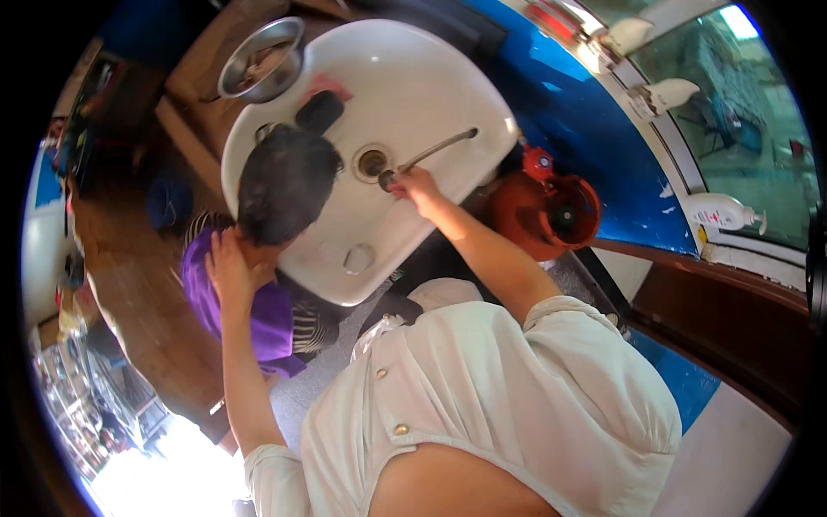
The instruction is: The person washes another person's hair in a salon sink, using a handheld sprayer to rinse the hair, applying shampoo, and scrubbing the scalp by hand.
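Observation:
A person with dark hair (284,185) leans over a white washbasin (405,77). A purple towel (202,280) lies over the person's striped shoulders. My left hand (231,265) rests at the back of the neck, along the towel's upper edge, its fingers stretched out. My right hand (418,191) is closed around a spray head (387,179) low over the basin, close to the drain (373,162). From the spray head a grey hose (439,146) runs to a hole in the basin's right side. Whether water flows from it I cannot tell.
A metal bowl (289,47) stands at the basin's back left, near a dark object (320,112) and a pink cloth (331,86) inside the basin. An orange gas cylinder (525,215) stands close on the right. Bottles, including a white pump bottle (719,211), line the window ledge.

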The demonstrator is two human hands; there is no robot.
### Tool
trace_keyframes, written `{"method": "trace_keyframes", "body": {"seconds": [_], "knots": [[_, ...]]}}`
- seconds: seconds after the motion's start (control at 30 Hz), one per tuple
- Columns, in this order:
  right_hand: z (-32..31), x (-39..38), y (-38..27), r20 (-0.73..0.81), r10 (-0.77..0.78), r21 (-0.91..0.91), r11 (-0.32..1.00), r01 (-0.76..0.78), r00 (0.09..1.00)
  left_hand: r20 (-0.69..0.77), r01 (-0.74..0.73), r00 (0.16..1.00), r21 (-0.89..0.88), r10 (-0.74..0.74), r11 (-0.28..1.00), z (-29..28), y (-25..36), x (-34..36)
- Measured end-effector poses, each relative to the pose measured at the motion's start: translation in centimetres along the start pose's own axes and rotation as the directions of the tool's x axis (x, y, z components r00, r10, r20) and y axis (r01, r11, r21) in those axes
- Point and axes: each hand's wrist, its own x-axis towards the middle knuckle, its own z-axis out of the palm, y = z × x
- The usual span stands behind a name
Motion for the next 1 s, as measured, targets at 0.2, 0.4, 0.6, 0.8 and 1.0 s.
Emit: {"method": "trace_keyframes", "body": {"seconds": [0.2,0.4,0.6,0.8,1.0], "knots": [[-8.0,-4.9,-3.7,-0.242,-0.385,0.008,0.917,0.399,0.891,0.016,-0.03,0.999,0.027,0.029,0.999,1.9,0.0,2.8],[-28.0,3.3,3.1,-0.412,-0.421,-0.363,0.889,0.278,0.808,-0.165,-0.039,0.986,-0.02,0.035,0.999,3.4,2.0,2.9],[-24.0,8.3,-1.9,-0.044,-0.807,-0.957,0.204,0.207,0.589,-0.214,0.058,0.975,-0.008,-0.059,0.998,4.3,4.0,2.3],[-24.9,12.4,0.1,-0.159,-0.691,-0.98,0.199,-0.025,0.705,-0.167,0.093,0.982,0.026,-0.088,0.995,3.3,5.3,3.0],[-26.0,12.4,1.8,-0.167,-0.653,-0.98,0.192,-0.052,0.739,-0.196,0.17,0.965,-0.031,-0.173,0.985,3.9,7.0,3.4]]}}
